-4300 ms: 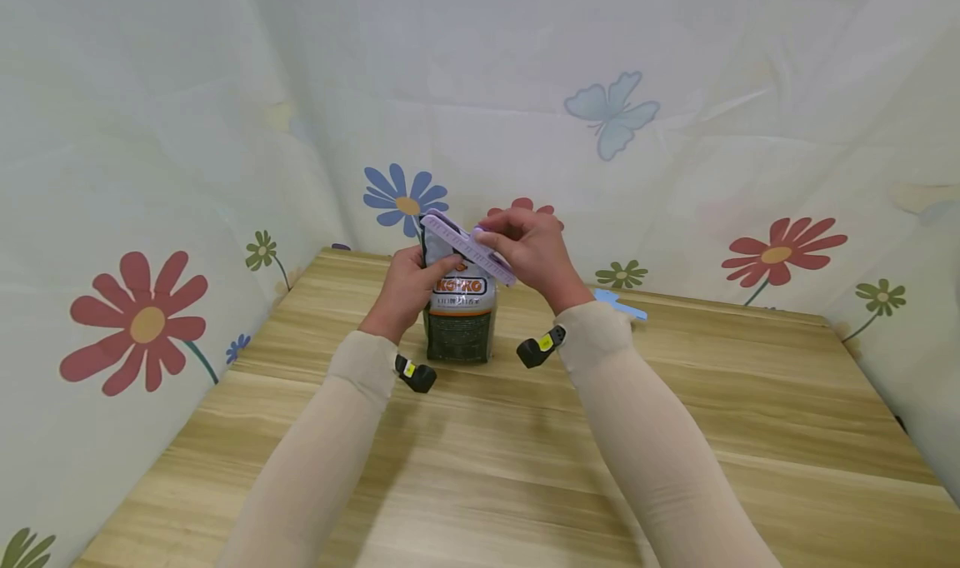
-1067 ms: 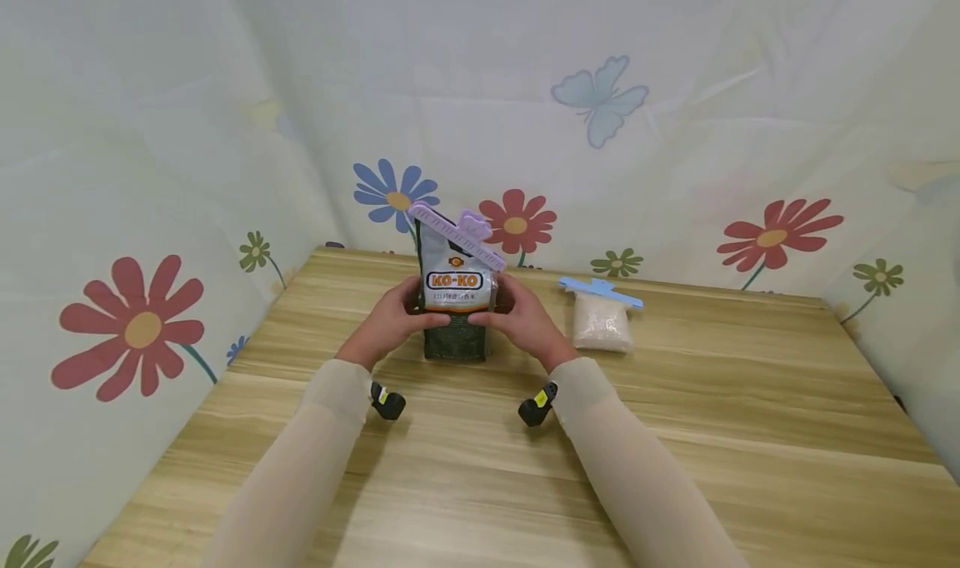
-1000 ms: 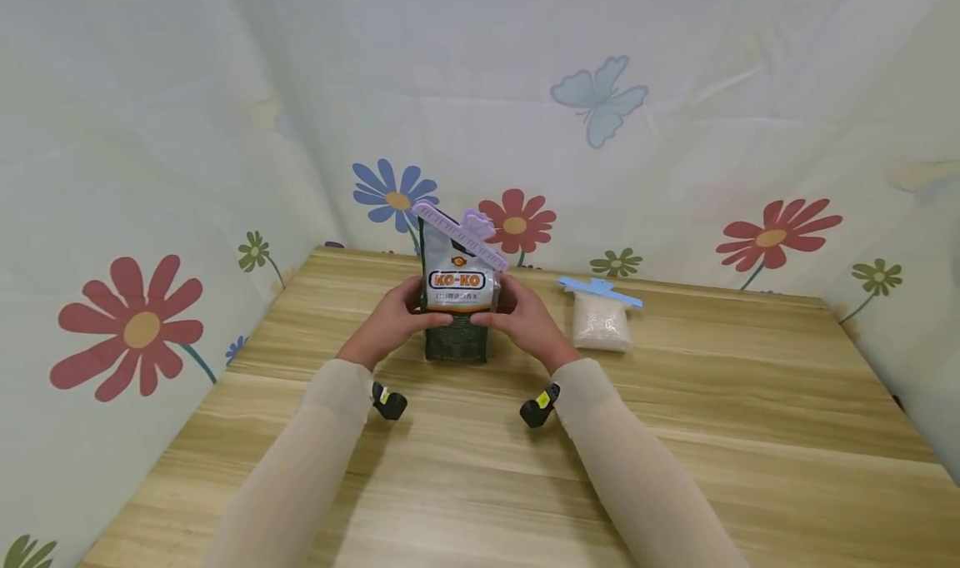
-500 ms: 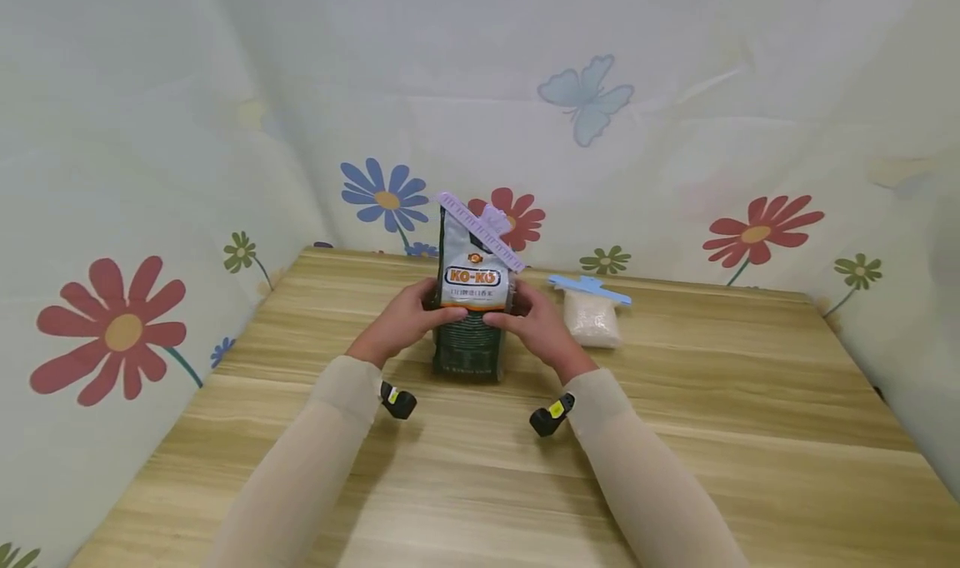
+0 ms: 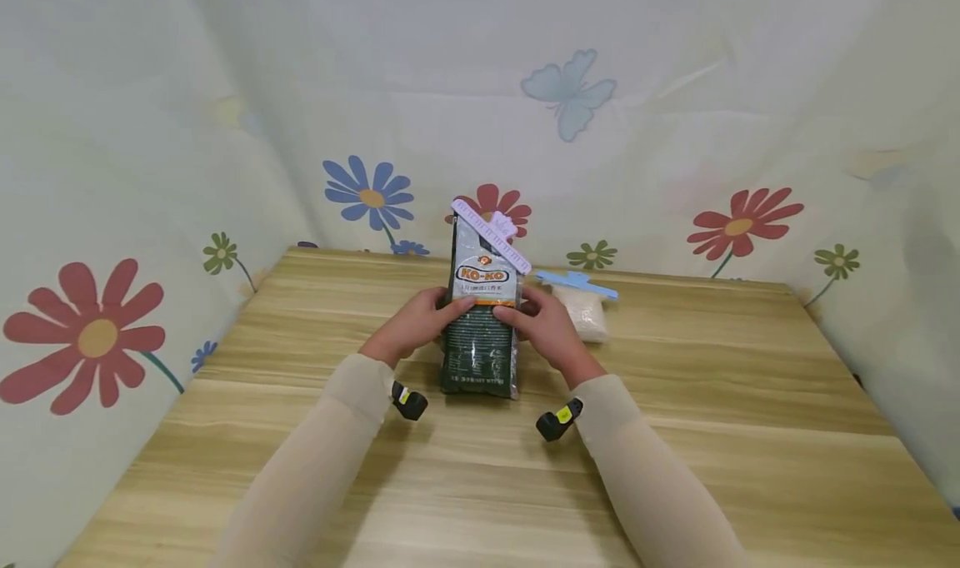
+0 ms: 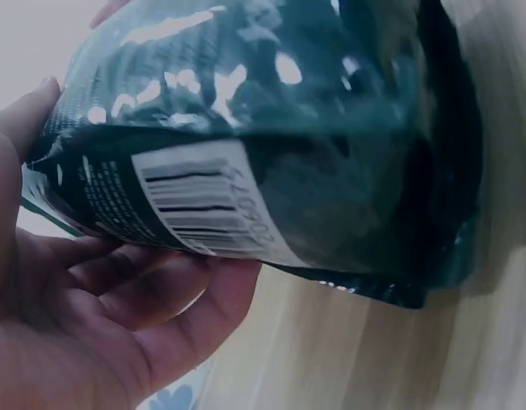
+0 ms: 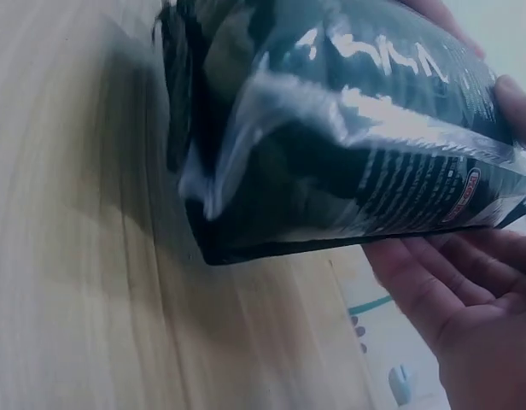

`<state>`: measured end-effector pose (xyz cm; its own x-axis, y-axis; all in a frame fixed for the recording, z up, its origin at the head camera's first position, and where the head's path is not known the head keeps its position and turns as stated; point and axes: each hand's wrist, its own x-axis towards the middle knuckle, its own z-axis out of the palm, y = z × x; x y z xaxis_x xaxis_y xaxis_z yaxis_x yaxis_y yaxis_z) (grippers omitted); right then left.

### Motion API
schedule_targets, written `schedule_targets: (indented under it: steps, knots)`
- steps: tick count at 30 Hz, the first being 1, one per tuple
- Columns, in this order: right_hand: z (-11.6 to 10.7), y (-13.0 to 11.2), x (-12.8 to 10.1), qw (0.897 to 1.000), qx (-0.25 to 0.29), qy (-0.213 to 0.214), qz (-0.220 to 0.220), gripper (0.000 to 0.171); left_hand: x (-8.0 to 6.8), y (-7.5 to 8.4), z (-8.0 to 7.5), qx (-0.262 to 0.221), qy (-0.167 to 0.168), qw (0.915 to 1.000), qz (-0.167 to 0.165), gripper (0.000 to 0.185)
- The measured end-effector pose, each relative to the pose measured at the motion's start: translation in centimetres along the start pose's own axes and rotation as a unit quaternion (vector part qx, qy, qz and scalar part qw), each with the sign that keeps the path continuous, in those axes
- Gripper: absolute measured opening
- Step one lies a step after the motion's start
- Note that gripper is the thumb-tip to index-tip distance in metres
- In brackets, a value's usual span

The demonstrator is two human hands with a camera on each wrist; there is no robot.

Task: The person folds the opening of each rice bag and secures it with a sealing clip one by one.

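Observation:
A dark green and silver KO-KO rice bag (image 5: 480,347) is held upright between both hands. My left hand (image 5: 415,325) grips its left side, thumb on the front and fingers behind. On the opposite side my right hand (image 5: 553,326) grips it the same way. A lilac bag clip (image 5: 491,235) sits slantwise across the bag's top. In the left wrist view a barcode shows on the side of the bag (image 6: 331,171), close above the tabletop. Clear plastic lines an edge of the bag (image 7: 289,171) in the right wrist view. Whether its bottom touches the table I cannot tell.
Behind my right hand stands a small clear bag of white grains (image 5: 588,310), closed with a light blue clip (image 5: 576,283). It is partly covered by the hand. The wooden table (image 5: 720,435) ends at a flower-printed cloth wall (image 5: 420,93) at the back and sides.
Earlier my right hand was on the lilac clip; then both hands took the KO-KO bag's sides. The bag has since come nearer to me and slightly right, tilting to show more of its lower front.

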<state>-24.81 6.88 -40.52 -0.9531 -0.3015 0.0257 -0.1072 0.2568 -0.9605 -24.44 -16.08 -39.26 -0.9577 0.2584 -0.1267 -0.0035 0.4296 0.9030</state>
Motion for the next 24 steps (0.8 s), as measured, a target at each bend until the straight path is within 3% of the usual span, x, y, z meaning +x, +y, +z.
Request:
schedule_targets:
  steps: [8,18,24]
  knots:
    - [-0.4,0.7,-0.2,0.999,0.015,0.0,0.041,0.056,0.8,-0.6,1.2,-0.014,-0.02,0.9988,-0.043,0.079]
    - [-0.3,1.4,-0.1,0.997,-0.022,0.027,0.071,0.064,1.0,-0.7,1.8,-0.01,-0.003,0.997,-0.077,0.077]
    - [-0.1,1.6,-0.2,0.994,-0.05,0.04,0.083,0.063,1.0,-1.0,2.0,-0.02,-0.005,0.9968,-0.078,0.07]
